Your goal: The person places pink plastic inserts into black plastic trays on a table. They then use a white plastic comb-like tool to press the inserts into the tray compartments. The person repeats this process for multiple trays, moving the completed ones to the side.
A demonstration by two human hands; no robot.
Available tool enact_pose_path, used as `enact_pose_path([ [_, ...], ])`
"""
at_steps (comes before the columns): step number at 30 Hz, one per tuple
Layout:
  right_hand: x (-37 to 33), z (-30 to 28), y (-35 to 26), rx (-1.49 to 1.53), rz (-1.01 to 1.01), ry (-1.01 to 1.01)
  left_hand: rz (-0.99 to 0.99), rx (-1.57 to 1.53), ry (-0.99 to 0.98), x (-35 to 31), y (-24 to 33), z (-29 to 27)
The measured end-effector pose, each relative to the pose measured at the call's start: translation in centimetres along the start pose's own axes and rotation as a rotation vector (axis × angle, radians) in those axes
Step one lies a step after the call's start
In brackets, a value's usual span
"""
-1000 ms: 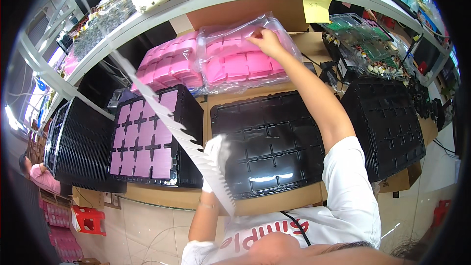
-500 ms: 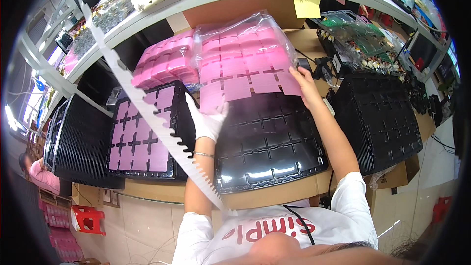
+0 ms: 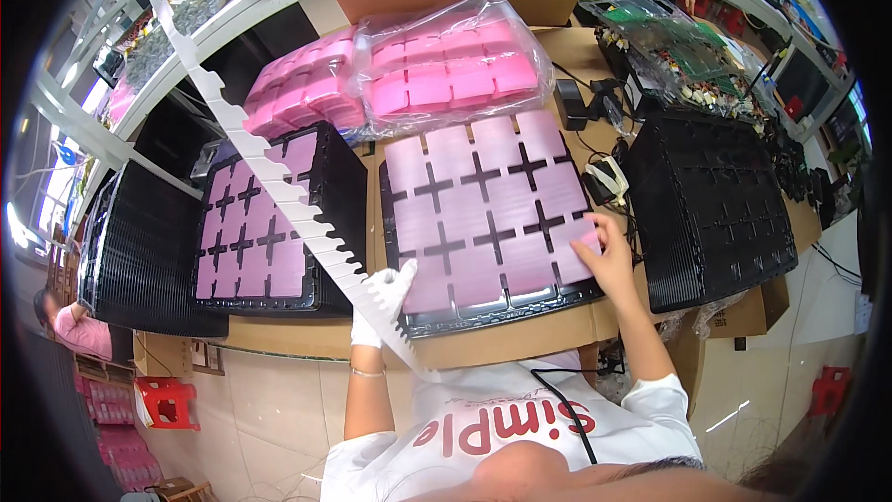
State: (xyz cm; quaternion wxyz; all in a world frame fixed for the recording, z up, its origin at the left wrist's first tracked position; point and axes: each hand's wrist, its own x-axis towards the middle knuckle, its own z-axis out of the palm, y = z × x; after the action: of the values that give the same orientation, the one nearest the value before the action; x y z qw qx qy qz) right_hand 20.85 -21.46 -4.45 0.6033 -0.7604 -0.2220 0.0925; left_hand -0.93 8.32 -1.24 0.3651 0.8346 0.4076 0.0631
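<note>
A pink foam sheet [image 3: 478, 214] with cross-shaped cutouts lies over a black plastic tray [image 3: 483, 318], whose rim shows along the near side. My left hand [image 3: 384, 296], in a white glove, grips the sheet's near left edge. Part of that hand is hidden by a white jagged strip [image 3: 295, 209] that cuts across the view. At the right edge of the sheet, my bare right hand [image 3: 606, 256] pinches it between thumb and fingers. Black ribs of the tray show through several of the slots.
Left stands a black tray stack topped with pink foam [image 3: 255, 270], then another black stack [image 3: 153, 256]. More black trays [image 3: 711, 214] are at right. Behind lie bagged pink foam [image 3: 451, 65], a loose pink pile [image 3: 307, 84], cables [image 3: 609, 102] and circuit boards [image 3: 688, 46].
The pink sheet has come toward me, off the bagged pile and down over the black tray. Both hands moved nearer with it. The view has shifted slightly.
</note>
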Motion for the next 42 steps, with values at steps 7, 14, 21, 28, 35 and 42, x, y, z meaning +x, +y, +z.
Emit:
enact_pose_path([
  [7, -2.9, 0.3, 1.4, -0.182, -0.12, 0.223, 0.381, 0.363, 0.081, -2.9, -2.5, 0.8],
  [14, -1.0, 0.3, 2.4, -0.151, -0.146, 0.211, -0.047, 0.325, 0.065, -2.5, 1.6, 0.6],
  [21, -1.9, -0.4, 0.1, -0.617, -0.085, 0.174, 0.117, 0.244, 0.285, -3.9, 2.0, -0.1],
  [28, 6.7, 2.8, -2.0, -0.795, -0.579, 0.204, 0.772, 0.342, 0.515, 5.7, 3.4, 1.2],
  [35, 13.7, 4.0, 1.5, -1.2, -0.376, -0.152, 0.513, 0.797, 0.19, 9.9, 5.3, 1.5],
  [42, 15.6, 4.4, 3.6, -1.157, -0.536, -0.002, 0.6, 0.777, 0.356, 13.0, 4.0, 2.7],
])
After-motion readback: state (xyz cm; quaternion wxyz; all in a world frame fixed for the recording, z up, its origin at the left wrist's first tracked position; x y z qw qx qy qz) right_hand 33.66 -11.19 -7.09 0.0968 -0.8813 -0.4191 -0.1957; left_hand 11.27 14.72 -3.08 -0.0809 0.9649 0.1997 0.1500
